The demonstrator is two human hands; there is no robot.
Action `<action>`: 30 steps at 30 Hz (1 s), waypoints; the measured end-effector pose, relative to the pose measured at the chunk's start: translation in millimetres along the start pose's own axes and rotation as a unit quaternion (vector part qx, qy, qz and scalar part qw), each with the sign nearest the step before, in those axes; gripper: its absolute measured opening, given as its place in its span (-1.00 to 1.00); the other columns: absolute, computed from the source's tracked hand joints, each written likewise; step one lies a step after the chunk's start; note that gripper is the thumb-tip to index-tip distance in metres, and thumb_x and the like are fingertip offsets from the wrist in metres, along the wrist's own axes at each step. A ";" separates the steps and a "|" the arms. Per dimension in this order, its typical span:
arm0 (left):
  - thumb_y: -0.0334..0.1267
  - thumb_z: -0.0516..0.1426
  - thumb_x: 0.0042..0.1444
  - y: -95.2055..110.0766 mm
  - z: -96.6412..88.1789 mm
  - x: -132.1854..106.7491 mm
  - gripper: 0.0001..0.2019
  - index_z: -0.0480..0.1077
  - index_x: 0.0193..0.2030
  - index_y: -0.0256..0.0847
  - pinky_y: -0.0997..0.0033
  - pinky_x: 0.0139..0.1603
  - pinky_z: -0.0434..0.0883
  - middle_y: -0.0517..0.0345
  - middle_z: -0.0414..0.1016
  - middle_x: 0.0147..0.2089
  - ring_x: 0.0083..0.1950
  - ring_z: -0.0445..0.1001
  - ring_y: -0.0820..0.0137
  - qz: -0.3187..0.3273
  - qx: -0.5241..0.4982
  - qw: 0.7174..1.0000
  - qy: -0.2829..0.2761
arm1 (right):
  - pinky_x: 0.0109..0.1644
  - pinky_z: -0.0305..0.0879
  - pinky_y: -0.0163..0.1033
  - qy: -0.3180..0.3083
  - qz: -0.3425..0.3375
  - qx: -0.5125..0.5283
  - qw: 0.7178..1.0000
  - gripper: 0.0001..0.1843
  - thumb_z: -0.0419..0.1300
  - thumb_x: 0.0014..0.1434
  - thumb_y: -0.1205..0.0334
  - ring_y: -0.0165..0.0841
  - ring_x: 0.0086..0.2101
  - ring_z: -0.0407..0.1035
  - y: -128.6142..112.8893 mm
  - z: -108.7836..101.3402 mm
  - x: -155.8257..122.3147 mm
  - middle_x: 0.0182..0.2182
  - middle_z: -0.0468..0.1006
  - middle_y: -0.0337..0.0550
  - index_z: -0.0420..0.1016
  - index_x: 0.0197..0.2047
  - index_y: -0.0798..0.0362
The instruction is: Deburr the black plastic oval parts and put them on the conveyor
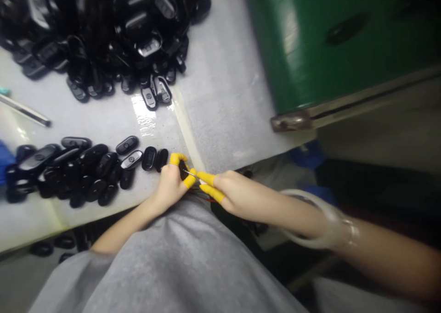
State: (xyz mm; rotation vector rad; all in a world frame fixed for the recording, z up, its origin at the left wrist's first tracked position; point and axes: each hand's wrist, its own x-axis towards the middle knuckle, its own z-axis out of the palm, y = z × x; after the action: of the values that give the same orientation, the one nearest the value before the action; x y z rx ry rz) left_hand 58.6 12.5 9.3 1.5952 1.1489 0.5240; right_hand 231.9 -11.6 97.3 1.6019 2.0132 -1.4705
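Note:
My left hand [172, 184], with yellow finger cots on thumb and forefinger, pinches a small black oval plastic part [182, 169] at the table's near edge. My right hand [229, 193], also in yellow finger cots, grips a thin metal tool [191, 173] whose tip touches that part. A clear bangle [320, 221] hangs on my right wrist. Both hands meet just above my grey shirt [179, 262].
A row of black oval parts [79, 166] lies left of my hands on the white table [220, 97]. A large heap of the same parts [103, 33] fills the far left. A green crate [337, 37] stands at the right. A metal rod [24, 111] lies at the left edge.

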 end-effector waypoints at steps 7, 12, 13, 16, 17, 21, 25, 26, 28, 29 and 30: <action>-0.29 0.16 0.02 0.5 -0.2 0.9 -0.77 0.24 -0.17 -0.17 0.48 -0.43 0.31 0.31 0.38 -0.48 -0.49 0.39 0.46 -0.005 0.011 1.000 -0.010 | -0.46 0.12 -0.33 0.020 -0.020 0.035 0.999 -0.74 -0.01 0.33 0.30 -0.44 -0.55 0.31 4.3 5.5 -0.5 -0.50 0.50 -0.17 0.49 -0.26 0.14; -0.30 0.16 0.03 1.2 0.5 0.3 -0.78 0.24 -0.18 -0.18 0.48 -0.43 0.32 0.29 0.40 -0.46 -0.48 0.40 0.46 -0.007 0.008 1.000 -0.007 | -0.50 0.01 -0.29 0.040 -0.048 -0.169 0.984 -0.78 0.04 0.22 0.45 -0.43 -0.58 0.25 5.0 6.4 -2.1 -0.47 0.49 -0.11 0.52 -0.19 0.20; -0.29 0.16 0.03 1.3 0.3 0.3 -0.78 0.24 -0.18 -0.18 0.48 -0.43 0.32 0.28 0.40 -0.46 -0.48 0.40 0.46 -0.005 0.008 1.000 -0.009 | -0.50 0.04 -0.30 0.034 -0.044 -0.123 0.991 -0.78 0.03 0.24 0.43 -0.44 -0.58 0.26 5.1 4.7 -1.7 -0.49 0.48 -0.13 0.51 -0.19 0.19; -0.28 0.15 0.04 1.1 -0.3 0.7 -0.78 0.24 -0.18 -0.18 0.48 -0.42 0.33 0.28 0.41 -0.45 -0.47 0.41 0.46 0.003 0.011 1.000 -0.006 | -0.55 0.11 -0.35 -0.025 0.019 0.131 0.991 -0.71 -0.03 0.34 0.22 -0.46 -0.64 0.26 5.9 -1.1 0.4 -0.59 0.41 -0.25 0.46 -0.25 0.14; -0.27 0.15 0.05 0.8 -0.4 0.8 -0.79 0.23 -0.18 -0.18 0.48 -0.42 0.33 0.27 0.41 -0.45 -0.47 0.42 0.45 0.006 0.011 1.000 -0.003 | -0.59 0.10 -0.35 -0.048 0.050 0.211 0.975 -0.67 -0.06 0.36 0.15 -0.47 -0.68 0.24 6.5 -2.2 1.0 -0.63 0.37 -0.29 0.43 -0.28 0.12; -0.26 0.15 0.07 0.5 -0.5 1.0 -0.79 0.23 -0.17 -0.18 0.48 -0.42 0.33 0.26 0.41 -0.44 -0.47 0.42 0.45 0.006 0.010 1.000 -0.004 | -0.65 0.08 -0.36 -0.056 0.073 0.292 0.952 -0.60 -0.11 0.38 0.03 -0.47 -0.71 0.21 9.3 1.1 2.3 -0.66 0.32 -0.34 0.38 -0.33 0.09; -0.31 0.16 0.02 2.4 -0.4 1.3 -0.77 0.23 -0.18 -0.18 0.49 -0.42 0.34 0.26 0.43 -0.43 -0.47 0.42 0.46 0.006 0.010 1.000 -0.004 | -0.47 0.11 -0.34 0.046 -0.047 0.002 0.998 -0.79 0.02 0.29 0.33 -0.46 -0.55 0.31 11.0 11.8 1.0 -0.51 0.48 -0.17 0.46 -0.31 0.14; -0.32 0.15 0.01 2.9 -0.4 1.4 -0.77 0.23 -0.18 -0.18 0.49 -0.42 0.34 0.26 0.43 -0.43 -0.47 0.43 0.46 0.007 0.010 1.000 -0.003 | -0.48 0.06 -0.33 0.061 -0.059 -0.082 0.993 -0.82 0.04 0.24 0.41 -0.45 -0.55 0.29 11.1 14.5 0.3 -0.49 0.49 -0.13 0.48 -0.28 0.16; -0.32 0.15 0.01 3.4 -0.3 1.4 -0.77 0.23 -0.18 -0.18 0.49 -0.42 0.34 0.27 0.43 -0.43 -0.47 0.42 0.46 0.005 0.011 1.000 0.001 | -0.51 -0.03 -0.30 0.077 -0.067 -0.193 0.976 -0.78 0.04 0.19 0.50 -0.43 -0.57 0.26 11.4 18.3 -0.9 -0.46 0.50 -0.09 0.50 -0.21 0.20; -0.32 0.14 0.01 3.4 -0.2 1.4 -0.78 0.23 -0.18 -0.18 0.49 -0.43 0.33 0.27 0.42 -0.44 -0.48 0.42 0.46 0.004 0.011 1.000 0.002 | -0.52 -0.05 -0.29 0.080 -0.067 -0.211 0.972 -0.76 0.03 0.18 0.52 -0.42 -0.57 0.26 11.5 18.9 -1.1 -0.45 0.50 -0.07 0.50 -0.19 0.21; -0.32 0.14 0.01 3.2 -0.2 1.3 -0.77 0.23 -0.18 -0.18 0.49 -0.44 0.33 0.27 0.42 -0.44 -0.49 0.41 0.47 0.005 0.013 1.000 0.003 | -0.52 -0.04 -0.29 0.078 -0.067 -0.202 0.974 -0.76 0.02 0.18 0.51 -0.41 -0.57 0.27 11.7 18.4 -1.1 -0.45 0.51 -0.05 0.50 -0.18 0.22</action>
State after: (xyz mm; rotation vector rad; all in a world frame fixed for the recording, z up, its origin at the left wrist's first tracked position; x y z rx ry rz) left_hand 60.4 13.8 12.0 1.6233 1.1562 0.5234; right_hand 234.3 -27.2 82.1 1.4688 2.3574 -0.9083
